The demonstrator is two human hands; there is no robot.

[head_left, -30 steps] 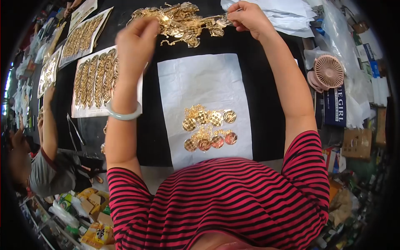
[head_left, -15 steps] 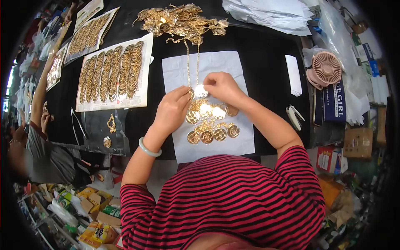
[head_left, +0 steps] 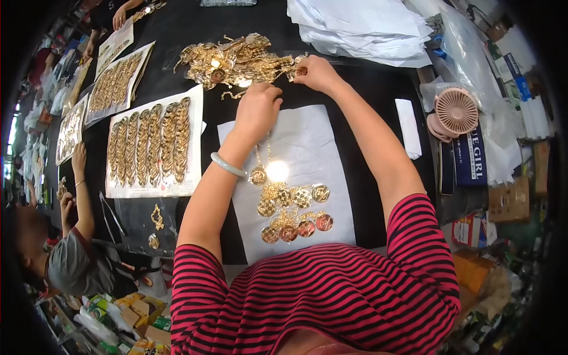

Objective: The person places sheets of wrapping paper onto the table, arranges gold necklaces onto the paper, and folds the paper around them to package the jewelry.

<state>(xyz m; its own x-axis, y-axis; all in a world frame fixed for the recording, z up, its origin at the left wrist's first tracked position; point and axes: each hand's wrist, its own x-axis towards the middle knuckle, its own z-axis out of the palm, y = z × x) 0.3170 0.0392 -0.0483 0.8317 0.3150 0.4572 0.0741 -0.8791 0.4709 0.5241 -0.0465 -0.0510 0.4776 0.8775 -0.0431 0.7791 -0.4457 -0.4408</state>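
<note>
Both arms (head_left: 378, 133) stretch forward, right fingers (head_left: 309, 64) touching the medallion pile (head_left: 231, 62)

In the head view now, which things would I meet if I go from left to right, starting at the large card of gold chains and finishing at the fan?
Large card of gold chains, left hand, right hand, narrow white strip, pink fan.

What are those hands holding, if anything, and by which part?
The right hand touches a gold piece at the edge of the pile; whether it or the left hand grips anything is unclear.
</note>
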